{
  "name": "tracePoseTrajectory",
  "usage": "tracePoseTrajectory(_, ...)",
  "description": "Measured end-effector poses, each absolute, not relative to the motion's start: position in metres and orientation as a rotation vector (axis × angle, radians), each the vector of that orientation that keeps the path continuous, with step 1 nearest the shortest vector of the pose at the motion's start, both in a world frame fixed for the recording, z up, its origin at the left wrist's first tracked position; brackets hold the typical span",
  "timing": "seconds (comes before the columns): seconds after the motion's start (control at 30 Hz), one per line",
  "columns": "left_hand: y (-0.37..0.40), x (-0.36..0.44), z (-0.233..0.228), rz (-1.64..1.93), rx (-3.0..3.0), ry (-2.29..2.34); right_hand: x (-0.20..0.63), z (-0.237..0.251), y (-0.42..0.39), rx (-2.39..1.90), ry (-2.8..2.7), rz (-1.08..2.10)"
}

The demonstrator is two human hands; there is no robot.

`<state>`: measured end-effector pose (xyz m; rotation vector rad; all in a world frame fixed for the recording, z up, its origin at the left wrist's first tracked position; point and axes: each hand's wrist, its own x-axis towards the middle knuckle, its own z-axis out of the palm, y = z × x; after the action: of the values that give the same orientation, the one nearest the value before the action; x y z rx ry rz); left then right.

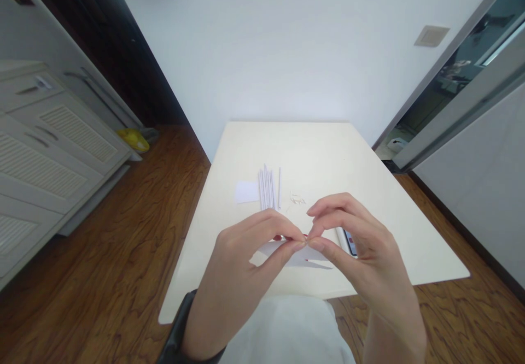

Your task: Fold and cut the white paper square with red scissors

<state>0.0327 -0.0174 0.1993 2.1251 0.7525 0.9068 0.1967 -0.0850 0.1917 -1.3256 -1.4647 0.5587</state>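
My left hand and my right hand meet above the near part of a cream table. Their thumbs and forefingers pinch together on a very small thing with a red speck; what it is I cannot make out. Under the hands lie white paper pieces. Farther out on the table lies a row of several thin white paper sticks, with a small white paper square to their left. A thin bit of wire or thread lies just right of the sticks.
A phone lies partly hidden behind my right hand. White cabinets with louvred drawers stand at the left, a yellow object on the wooden floor beside them. A white wall is behind the table, a sliding glass door at the right.
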Motion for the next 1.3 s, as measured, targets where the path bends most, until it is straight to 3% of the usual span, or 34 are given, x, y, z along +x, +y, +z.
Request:
tracePoseTrajectory(0.9, -0.022, 0.034, 0.200, 1.005, 2.094, 0.798, 0.184, 0.188, -0.083, -1.285, -1.367, 0.511)
tracePoseTrajectory(1.3, -0.024, 0.044, 0.201, 1.076, 2.169, 0.771, 0.184, 0.194, -0.092, -1.408, -1.368, 0.295)
